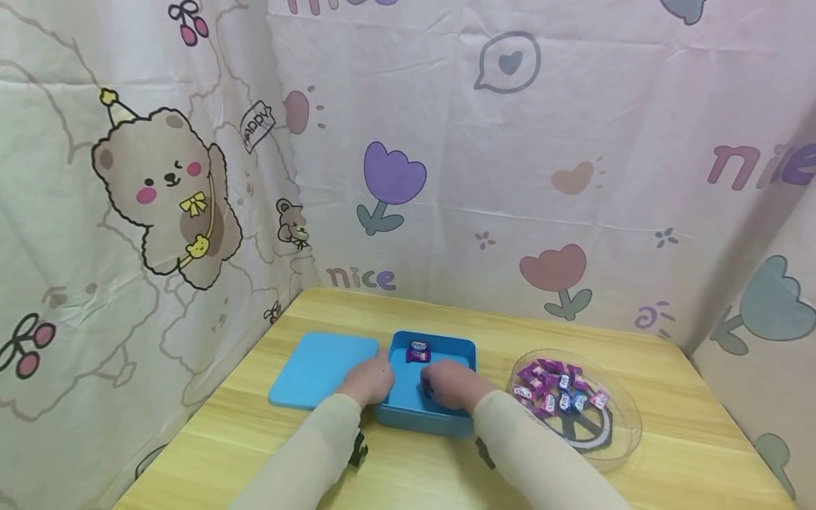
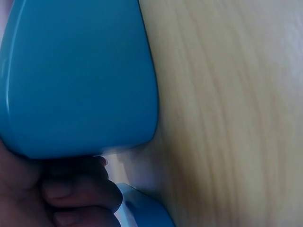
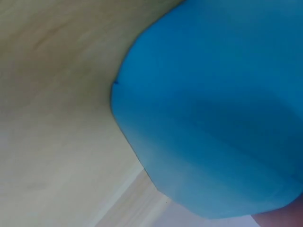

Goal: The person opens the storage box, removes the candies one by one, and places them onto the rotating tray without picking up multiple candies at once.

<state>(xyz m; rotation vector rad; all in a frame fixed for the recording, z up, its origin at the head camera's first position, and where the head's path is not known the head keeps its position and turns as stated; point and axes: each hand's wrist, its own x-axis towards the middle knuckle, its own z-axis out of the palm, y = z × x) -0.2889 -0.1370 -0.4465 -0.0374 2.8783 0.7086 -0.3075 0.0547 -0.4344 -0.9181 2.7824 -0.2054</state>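
A blue rectangular box (image 1: 423, 422) stands uncovered on the table, with a couple of wrapped candies (image 1: 418, 352) near its back left corner. My left hand (image 1: 371, 379) grips the box's left wall; the left wrist view shows its fingers (image 2: 85, 194) curled against the outside of the box (image 2: 80, 80). Over the right part of the box, my right hand (image 1: 454, 384) reaches down inside, fingers curled round a small dark wrapped candy (image 1: 426, 387), mostly hidden. Only the box's blue wall (image 3: 203, 123) and a sliver of skin show in the right wrist view.
A flat blue lid (image 1: 321, 368) lies left of the box. To the right, a round clear tray (image 1: 627, 446) holds many purple, pink and blue wrapped candies (image 1: 564, 382), with a dark-and-white design at its front. Printed curtains (image 1: 446, 177) hang behind the wooden table (image 1: 676, 397).
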